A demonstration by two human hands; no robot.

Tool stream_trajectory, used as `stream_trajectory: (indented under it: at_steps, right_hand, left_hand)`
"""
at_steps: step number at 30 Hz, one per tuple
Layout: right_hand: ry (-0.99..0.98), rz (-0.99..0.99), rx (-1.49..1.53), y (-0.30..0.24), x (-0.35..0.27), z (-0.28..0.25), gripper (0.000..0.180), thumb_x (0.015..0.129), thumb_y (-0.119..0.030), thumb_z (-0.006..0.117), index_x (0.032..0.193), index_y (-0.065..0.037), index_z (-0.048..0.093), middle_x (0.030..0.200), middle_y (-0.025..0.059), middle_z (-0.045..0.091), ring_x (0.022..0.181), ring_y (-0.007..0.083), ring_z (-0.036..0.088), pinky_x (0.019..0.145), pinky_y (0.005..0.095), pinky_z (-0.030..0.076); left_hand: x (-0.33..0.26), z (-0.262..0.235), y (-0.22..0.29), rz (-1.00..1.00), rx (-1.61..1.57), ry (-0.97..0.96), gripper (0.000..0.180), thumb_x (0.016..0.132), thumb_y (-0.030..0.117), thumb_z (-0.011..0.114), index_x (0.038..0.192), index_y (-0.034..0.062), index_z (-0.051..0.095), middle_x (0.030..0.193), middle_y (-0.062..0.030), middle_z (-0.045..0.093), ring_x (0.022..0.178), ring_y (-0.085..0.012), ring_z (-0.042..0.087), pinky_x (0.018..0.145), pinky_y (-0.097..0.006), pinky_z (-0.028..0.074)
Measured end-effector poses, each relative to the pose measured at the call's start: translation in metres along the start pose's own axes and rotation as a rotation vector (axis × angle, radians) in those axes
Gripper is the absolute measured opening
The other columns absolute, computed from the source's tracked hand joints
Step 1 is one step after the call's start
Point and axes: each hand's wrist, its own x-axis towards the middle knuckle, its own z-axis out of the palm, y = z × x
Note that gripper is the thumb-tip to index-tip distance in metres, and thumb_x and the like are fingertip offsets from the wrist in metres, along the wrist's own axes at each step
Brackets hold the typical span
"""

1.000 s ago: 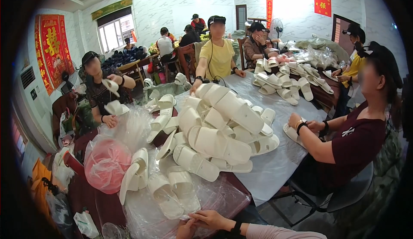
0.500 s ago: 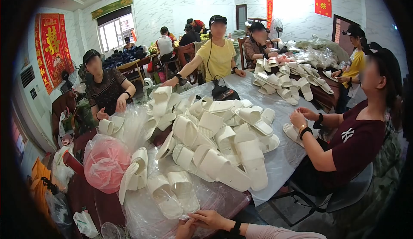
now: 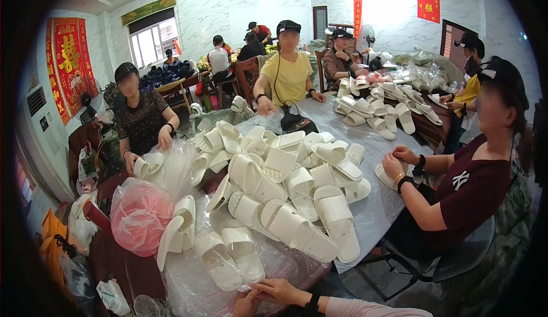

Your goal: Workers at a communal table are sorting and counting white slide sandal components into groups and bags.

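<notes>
A pair of white slippers (image 3: 221, 264) lies side by side at the near edge of the table, under clear plastic that looks like a bag (image 3: 247, 287). My left hand (image 3: 246, 304) and my right hand (image 3: 278, 291) meet just below the slippers' near ends. The fingers of both are pinched together at the rim of the plastic. Just beyond is a large heap of loose white slippers (image 3: 297, 225). To the left of the pair, another couple of slippers (image 3: 178, 228) leans tilted against a pink plastic bag.
The pink bag (image 3: 140, 217) and clear bags (image 3: 181, 165) stand on the left. Co-workers sit around: one in a dark patterned top (image 3: 142, 120), one in yellow (image 3: 291, 80), one in maroon (image 3: 474, 185). A second slipper pile (image 3: 388, 105) and a black pouch (image 3: 298, 124) are farther off.
The co-worker in yellow has drawn an arm back from the heap's far left. Some slippers there and at the heap's front have shifted. Both my hands stay where they were.
</notes>
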Motion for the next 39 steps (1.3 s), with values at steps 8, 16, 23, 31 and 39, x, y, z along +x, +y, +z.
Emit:
stream_trajectory:
  at_steps: [8,16,23,31,39]
  right_hand:
    - [0.074,-0.046,-0.080,0.000,-0.004,0.002,0.041,0.083,-0.018,0.063,0.122,-0.006,0.053,0.095,0.0098,0.061,0.074,0.0269,0.062,0.063,0.0342,0.052]
    - [0.213,-0.121,-0.236,0.001,-0.009,-0.001,0.033,0.077,-0.016,0.067,0.108,-0.008,0.060,0.095,0.0064,0.060,0.079,0.0234,0.061,0.068,0.0334,0.052]
    - [0.268,-0.133,-0.247,-0.004,-0.005,-0.001,0.020,0.077,-0.012,0.068,0.096,-0.008,0.063,0.091,0.0065,0.060,0.069,0.0221,0.060,0.060,0.0319,0.049]
    - [0.178,-0.014,-0.178,-0.009,-0.001,-0.004,0.011,0.084,-0.014,0.061,0.082,-0.004,0.058,0.079,0.0096,0.059,0.066,0.0258,0.061,0.055,0.0331,0.049]
    - [0.116,0.018,-0.053,-0.004,-0.004,0.002,0.011,0.084,-0.014,0.061,0.083,-0.004,0.056,0.079,0.0086,0.058,0.063,0.0273,0.060,0.053,0.0351,0.050]
  left_hand:
    - [0.003,0.001,0.003,-0.008,-0.164,0.177,0.020,0.083,0.019,0.063,0.102,0.0121,0.060,0.081,-0.0153,0.062,0.069,-0.0329,0.060,0.063,-0.041,0.049]
    - [0.004,0.030,-0.026,0.061,-0.049,0.187,0.013,0.087,0.016,0.060,0.098,0.0090,0.062,0.080,-0.0098,0.063,0.068,-0.0247,0.059,0.060,-0.035,0.048]
    - [-0.002,0.065,-0.064,-0.261,-0.589,0.102,0.012,0.089,0.015,0.058,0.095,0.0066,0.063,0.080,-0.0061,0.063,0.068,-0.0191,0.058,0.060,-0.031,0.047]
    - [0.012,0.006,0.016,-0.654,-1.092,0.033,0.015,0.093,0.016,0.054,0.090,0.0045,0.063,0.077,-0.0015,0.060,0.067,-0.0109,0.054,0.058,-0.023,0.043]
    - [0.010,0.004,0.014,-0.670,-1.297,-0.045,0.017,0.095,0.017,0.051,0.092,0.0040,0.061,0.079,-0.0015,0.060,0.068,-0.0099,0.053,0.057,-0.022,0.043]
